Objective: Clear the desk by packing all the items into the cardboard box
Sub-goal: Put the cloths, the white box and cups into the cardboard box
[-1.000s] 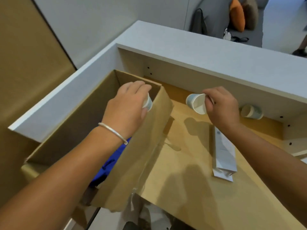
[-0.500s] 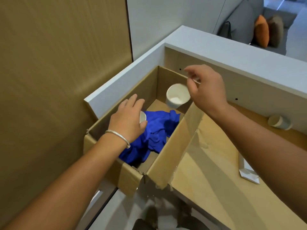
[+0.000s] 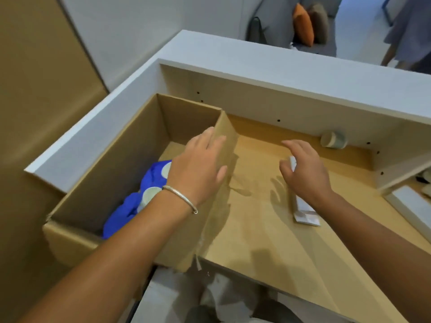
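- Head view looks down on an open brown cardboard box standing at the left end of a light wooden desk, against a grey partition ledge.
- Inside the box lies a crumpled blue cloth, with 2 small white paper cups resting on it, partly hidden by the forearm.
- Left hand, a thin silver bangle on its wrist, hovers over the box's right wall with fingers straight and spread, holding nothing.
- Right hand hangs above the desk, fingers loosely extended, empty, over the top end of a long white rectangular carton lying flat on the desk.
- Another small pale paper cup lies on its side at the back of the desk, well apart from both hands.
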`<state>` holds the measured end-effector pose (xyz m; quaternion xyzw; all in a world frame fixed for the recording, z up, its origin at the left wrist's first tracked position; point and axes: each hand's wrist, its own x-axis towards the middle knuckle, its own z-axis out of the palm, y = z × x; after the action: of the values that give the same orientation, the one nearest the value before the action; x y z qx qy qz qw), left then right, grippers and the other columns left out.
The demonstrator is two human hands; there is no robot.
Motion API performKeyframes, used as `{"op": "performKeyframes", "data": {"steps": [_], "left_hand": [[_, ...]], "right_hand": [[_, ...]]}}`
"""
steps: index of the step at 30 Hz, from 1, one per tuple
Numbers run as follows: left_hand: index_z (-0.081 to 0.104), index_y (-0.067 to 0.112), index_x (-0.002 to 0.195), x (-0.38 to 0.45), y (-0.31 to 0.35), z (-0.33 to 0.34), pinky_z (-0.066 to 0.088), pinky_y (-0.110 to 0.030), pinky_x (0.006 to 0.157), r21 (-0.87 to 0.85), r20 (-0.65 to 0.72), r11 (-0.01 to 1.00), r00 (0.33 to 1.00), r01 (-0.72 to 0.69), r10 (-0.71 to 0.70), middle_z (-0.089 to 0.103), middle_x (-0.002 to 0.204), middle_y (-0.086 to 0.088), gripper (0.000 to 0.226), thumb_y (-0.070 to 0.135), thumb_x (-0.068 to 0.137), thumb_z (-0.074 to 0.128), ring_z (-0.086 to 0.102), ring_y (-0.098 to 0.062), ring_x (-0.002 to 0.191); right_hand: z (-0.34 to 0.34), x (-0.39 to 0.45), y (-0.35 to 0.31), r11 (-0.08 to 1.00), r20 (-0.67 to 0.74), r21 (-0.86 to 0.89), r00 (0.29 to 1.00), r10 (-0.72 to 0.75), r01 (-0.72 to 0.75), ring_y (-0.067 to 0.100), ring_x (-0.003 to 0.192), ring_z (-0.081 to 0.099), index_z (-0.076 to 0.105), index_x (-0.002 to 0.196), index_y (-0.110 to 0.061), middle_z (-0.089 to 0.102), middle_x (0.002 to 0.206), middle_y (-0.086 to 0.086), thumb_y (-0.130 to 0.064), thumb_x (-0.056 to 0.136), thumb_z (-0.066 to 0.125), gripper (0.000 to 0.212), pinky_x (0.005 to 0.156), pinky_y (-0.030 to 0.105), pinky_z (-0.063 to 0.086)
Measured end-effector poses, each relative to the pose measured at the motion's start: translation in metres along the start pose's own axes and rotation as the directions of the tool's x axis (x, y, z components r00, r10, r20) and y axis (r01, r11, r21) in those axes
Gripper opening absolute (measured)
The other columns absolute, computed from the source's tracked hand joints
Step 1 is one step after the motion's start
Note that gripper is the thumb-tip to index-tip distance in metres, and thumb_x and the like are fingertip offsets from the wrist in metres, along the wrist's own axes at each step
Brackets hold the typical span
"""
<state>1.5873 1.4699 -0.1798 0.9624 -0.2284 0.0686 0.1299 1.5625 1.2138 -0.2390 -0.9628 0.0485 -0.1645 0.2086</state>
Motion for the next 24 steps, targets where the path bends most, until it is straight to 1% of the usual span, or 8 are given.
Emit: {"op": "performKeyframes", "data": {"steps": [3,5,10,13,16,20,22,24], "left_hand": [[0.04,0.021,0.141,0.027,0.049,0.024,0.046,-0.042,0.094,-0.051,0.037,0.989,0.989,-0.14,0.142,0.03,0.153,-0.006,0.061,0.036,0.086,0.06,0.037,-0.026,0.133],[0.037,0.022,0.142,0.043,0.082,0.044,0.045,-0.04,0.096,-0.045,0.091,0.981,0.977,-0.189,0.192,0.029,0.154,-0.006,0.061,0.039,0.088,0.058,0.037,-0.025,0.134],[0.027,0.025,0.146,0.073,0.146,0.105,0.041,-0.039,0.1,-0.005,0.239,0.977,0.949,-0.212,0.207,0.027,0.154,-0.005,0.068,0.048,0.088,0.053,0.032,-0.024,0.138],[0.012,0.029,0.15,0.085,0.175,0.15,0.038,-0.042,0.104,-0.008,0.368,0.995,0.925,-0.099,0.095,0.02,0.157,-0.005,0.085,0.06,0.083,0.054,0.025,-0.026,0.141],[0.002,0.032,0.15,0.095,0.201,0.193,0.039,-0.043,0.1,-0.058,0.469,0.996,0.883,0.068,-0.032,0.011,0.158,-0.005,0.095,0.067,0.079,0.054,0.023,-0.029,0.14],[-0.005,0.032,0.151,0.112,0.227,0.241,0.038,-0.045,0.102,-0.091,0.525,0.97,0.838,0.227,-0.147,-0.003,0.159,-0.004,0.102,0.071,0.077,0.053,0.019,-0.034,0.141],[-0.009,0.033,0.15,0.117,0.232,0.258,0.039,-0.045,0.101,-0.08,0.524,0.961,0.831,0.266,-0.187,-0.011,0.159,-0.002,0.104,0.073,0.077,0.051,0.012,-0.034,0.143],[-0.012,0.034,0.15,0.121,0.235,0.27,0.04,-0.044,0.101,-0.057,0.526,0.956,0.823,0.287,-0.215,-0.016,0.158,0.0,0.105,0.075,0.076,0.05,0.005,-0.032,0.145]], "right_hand": [[-0.015,-0.01,0.055,0.994,0.015,-0.058,0.996,0.092,-0.091,0.022,0.125,0.047,0.052,0.135,-0.015,0.052,0.137,0.005,-0.019,0.088,0.061,0.048,0.099,0.037,0.04],[-0.026,-0.015,0.089,0.984,0.033,-0.104,0.988,0.152,-0.147,0.021,0.127,0.046,0.05,0.138,-0.017,0.05,0.14,0.003,-0.023,0.088,0.063,0.051,0.1,0.037,0.04],[-0.047,-0.019,0.166,0.945,0.113,-0.175,0.948,0.298,-0.277,0.02,0.133,0.038,0.041,0.143,-0.026,0.04,0.148,-0.001,-0.036,0.087,0.064,0.062,0.107,0.04,0.035],[-0.049,-0.014,0.209,0.927,0.142,-0.213,0.929,0.342,-0.309,0.023,0.136,0.035,0.036,0.145,-0.028,0.037,0.151,0.001,-0.043,0.085,0.064,0.068,0.109,0.044,0.035],[-0.047,0.003,0.245,0.919,0.208,-0.245,0.909,0.36,-0.308,0.026,0.142,0.026,0.028,0.148,-0.028,0.028,0.155,0.005,-0.043,0.085,0.064,0.074,0.114,0.046,0.028],[-0.033,0.04,0.286,0.919,0.283,-0.314,0.9,0.331,-0.239,0.031,0.141,0.025,0.018,0.15,-0.03,0.024,0.156,0.009,-0.047,0.084,0.064,0.082,0.112,0.049,0.029],[-0.021,0.062,0.306,0.92,0.364,-0.307,0.864,0.349,-0.242,0.031,0.145,0.015,0.006,0.152,-0.035,0.011,0.16,0.005,-0.046,0.086,0.063,0.087,0.113,0.051,0.026],[-0.007,0.082,0.32,0.918,0.45,-0.328,0.818,0.358,-0.222,0.025,0.148,-0.003,-0.006,0.151,-0.038,-0.009,0.161,-0.004,-0.044,0.089,0.059,0.09,0.118,0.048,0.016]]}}
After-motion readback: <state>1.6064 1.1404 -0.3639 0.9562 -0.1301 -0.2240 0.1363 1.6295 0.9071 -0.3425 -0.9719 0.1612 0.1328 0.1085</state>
